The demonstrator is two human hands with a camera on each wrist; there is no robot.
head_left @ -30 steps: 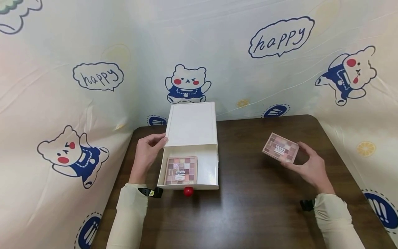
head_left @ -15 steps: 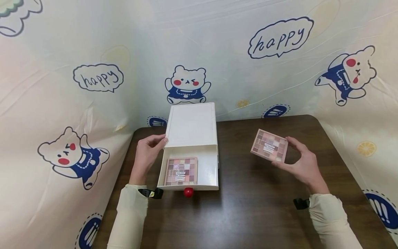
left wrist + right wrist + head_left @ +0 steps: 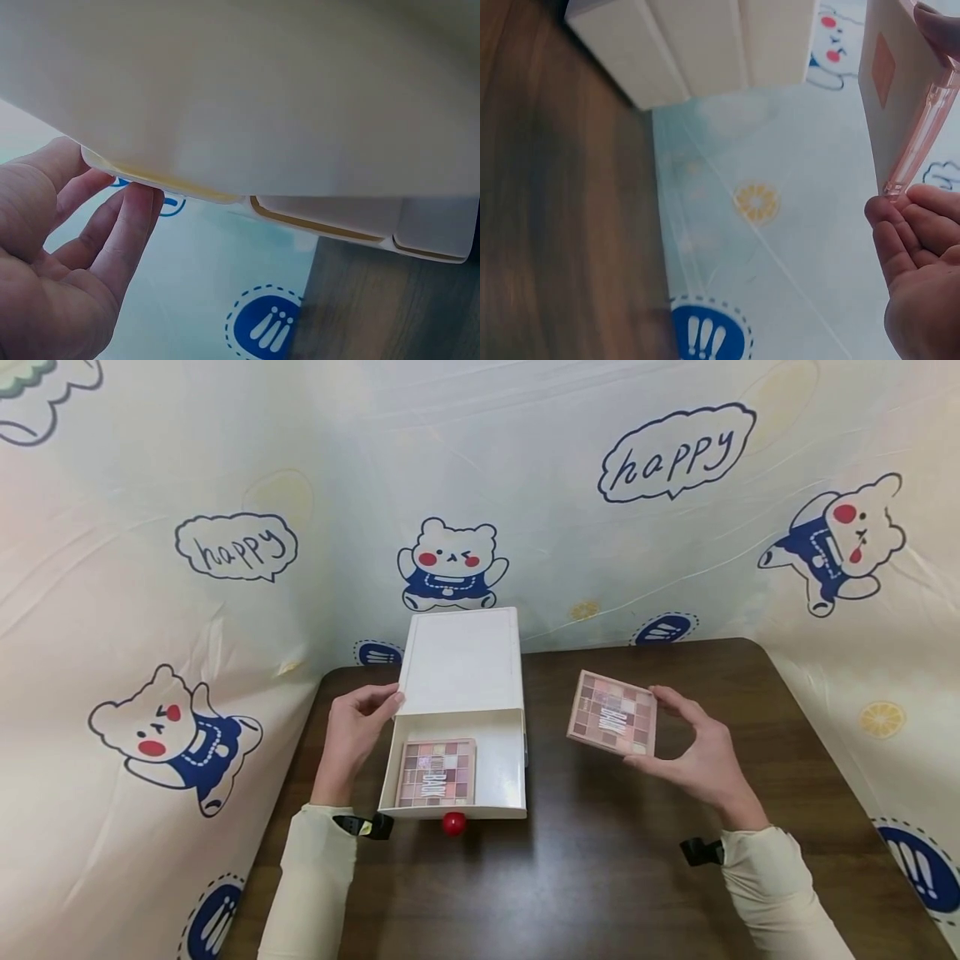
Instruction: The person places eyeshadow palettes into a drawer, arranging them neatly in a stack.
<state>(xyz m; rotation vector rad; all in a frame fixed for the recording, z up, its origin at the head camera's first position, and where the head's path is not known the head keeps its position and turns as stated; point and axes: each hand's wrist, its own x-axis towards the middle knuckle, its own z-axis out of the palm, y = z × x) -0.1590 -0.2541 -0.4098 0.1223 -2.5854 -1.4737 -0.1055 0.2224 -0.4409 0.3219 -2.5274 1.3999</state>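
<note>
My right hand (image 3: 703, 758) pinches a pink eyeshadow palette (image 3: 612, 713) by its right side and holds it up over the table, to the right of a white drawer box (image 3: 459, 660). From the right wrist view, the palette's pale underside (image 3: 889, 112) faces the camera, with thumb and fingers at opposite edges. My left hand (image 3: 354, 735) pinches the box's left front edge, as the left wrist view also shows at the box's rim (image 3: 157, 184). The top drawer (image 3: 501, 768) is pulled out, and a second eyeshadow palette (image 3: 437, 774) lies in its left part.
A red round knob (image 3: 453, 823) sticks out from the drawer front. The box stands near the back of the dark wooden table (image 3: 600, 877). A pale curtain (image 3: 555, 527) printed with bears hangs behind and on both sides.
My right hand has carried the palette leftward, nearer to the drawer box. My left hand, the box and the palette in the drawer have stayed in place.
</note>
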